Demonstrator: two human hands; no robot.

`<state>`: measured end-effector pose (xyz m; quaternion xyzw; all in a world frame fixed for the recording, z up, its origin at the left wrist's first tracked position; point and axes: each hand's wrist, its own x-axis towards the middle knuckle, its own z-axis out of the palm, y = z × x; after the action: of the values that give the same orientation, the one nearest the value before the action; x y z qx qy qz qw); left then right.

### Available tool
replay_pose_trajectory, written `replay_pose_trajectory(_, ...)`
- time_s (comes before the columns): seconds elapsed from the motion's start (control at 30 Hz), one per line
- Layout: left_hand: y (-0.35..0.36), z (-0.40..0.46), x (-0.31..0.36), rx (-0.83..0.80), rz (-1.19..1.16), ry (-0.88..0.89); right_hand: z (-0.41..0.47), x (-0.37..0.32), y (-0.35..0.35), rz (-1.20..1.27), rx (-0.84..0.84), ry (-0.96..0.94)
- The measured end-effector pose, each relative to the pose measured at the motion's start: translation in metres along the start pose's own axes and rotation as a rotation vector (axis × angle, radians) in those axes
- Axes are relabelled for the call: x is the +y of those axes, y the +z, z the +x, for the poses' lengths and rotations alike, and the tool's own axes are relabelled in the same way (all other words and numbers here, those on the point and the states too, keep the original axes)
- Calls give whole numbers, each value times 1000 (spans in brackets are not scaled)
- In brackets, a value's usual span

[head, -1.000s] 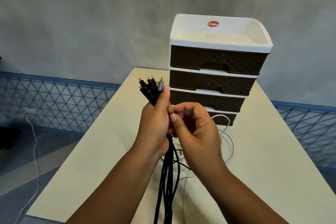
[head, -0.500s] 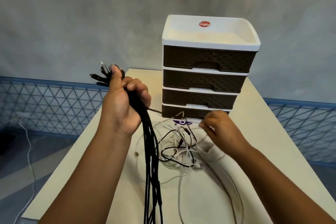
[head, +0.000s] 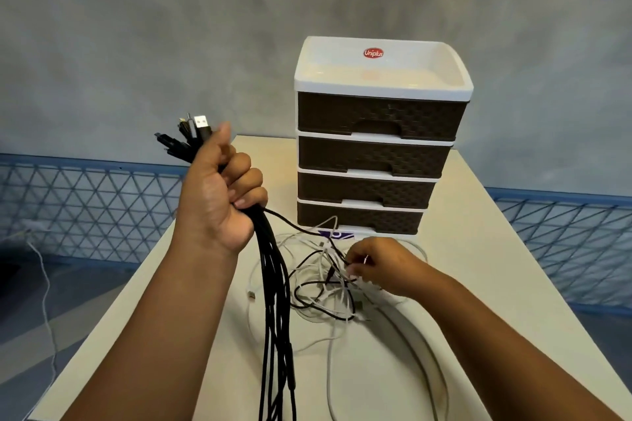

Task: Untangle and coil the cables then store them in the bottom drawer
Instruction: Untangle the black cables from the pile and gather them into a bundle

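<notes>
My left hand [head: 219, 195] is raised over the table's left side and grips a bundle of black cables [head: 275, 311]; their plugs stick out above my fist and the cords hang down past the table's near edge. A tangle of white and black cables [head: 325, 287] lies on the table in front of the drawer unit. My right hand [head: 379, 267] is down in that tangle, pinching a thin cable end between its fingertips. The drawer unit [head: 376, 154] is white with several brown woven-look drawers; its bottom drawer [head: 359, 219] is closed.
The cream table [head: 485, 284] ends close on the left and right. A blue lattice fence [head: 85, 205] runs behind it, below a grey wall. A white cord [head: 48, 301] trails on the floor at the left. A purple tag [head: 335, 234] lies by the unit's base.
My right hand left the bundle and dropped into the tangle on the table, then closed on a cable end. My left hand swung the black bundle out to the left.
</notes>
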<state>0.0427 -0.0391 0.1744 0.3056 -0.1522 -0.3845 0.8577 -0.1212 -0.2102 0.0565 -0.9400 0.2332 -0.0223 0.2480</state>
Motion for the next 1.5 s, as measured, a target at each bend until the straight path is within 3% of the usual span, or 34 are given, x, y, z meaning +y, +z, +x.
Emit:
replay_pose_trajectory(0.17,-1,2,-7,52,94,-29,2,0,-38,262,200,36)
replay_pose_trajectory(0.37,1,4,-22,29,238,-93,1,-49,-108,306,526,-106)
replay_pose_trajectory(0.53,13,5,-37,-107,415,-101,1,-108,-140,446,624,-330)
replay_pose_trajectory(0.63,23,4,-50,-196,496,-150,-1,-130,-142,450,609,-501)
replay_pose_trajectory(0.73,26,6,-58,-196,534,-157,-2,-126,-136,407,586,-557)
replay_pose_trajectory(0.87,19,13,-46,-192,420,-170,5,-85,-98,736,556,-357)
replay_pose_trajectory(0.97,18,15,-34,-249,319,-219,9,-61,-48,660,269,-130)
replay_pose_trajectory(1.03,20,15,-30,-301,274,-221,12,-60,-22,636,120,-105)
replay_pose_trajectory(1.13,24,13,-22,-352,234,-195,23,-59,-11,564,230,-121)
replay_pose_trajectory(1.27,21,11,-8,-349,206,-139,29,-43,-33,491,435,-2)
replay_pose_trajectory(1.4,13,8,-5,-277,217,-111,31,-42,-69,258,457,50)
replay_pose_trajectory(1.5,7,9,-5,-223,228,-71,28,-50,-93,390,491,13)
